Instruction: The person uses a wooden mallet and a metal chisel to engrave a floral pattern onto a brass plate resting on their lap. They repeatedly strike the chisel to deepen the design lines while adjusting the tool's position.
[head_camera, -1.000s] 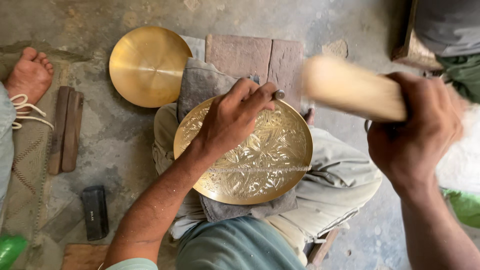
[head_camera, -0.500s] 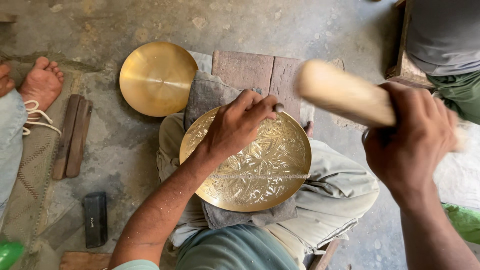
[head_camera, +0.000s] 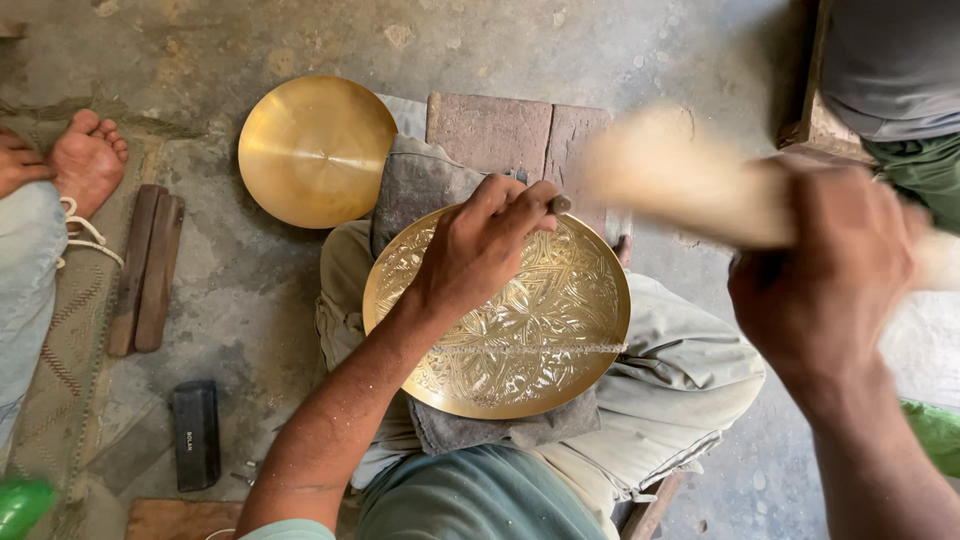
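Since half a second ago, the right hand (head_camera: 830, 290) sits lower and nearer the lens, and the wooden mallet (head_camera: 680, 185) in its clenched fist now smears into a pale blur; I note the view itself has hardly shifted. I log the left hand (head_camera: 480, 250) resting on the upper edge of the engraved brass plate (head_camera: 520, 340), fingers closed around a small metal punch (head_camera: 558, 204) whose tip I cannot see. The plate lies on a grey cloth (head_camera: 420, 180) across the lap, tilted slightly toward me. A plain brass dish (head_camera: 315, 150) sits on the concrete floor (head_camera: 250, 300) just beyond, at upper left. Two wooden sticks (head_camera: 145, 270) and a black block (head_camera: 197, 435) lie further left, near another person's bare foot (head_camera: 88, 160).
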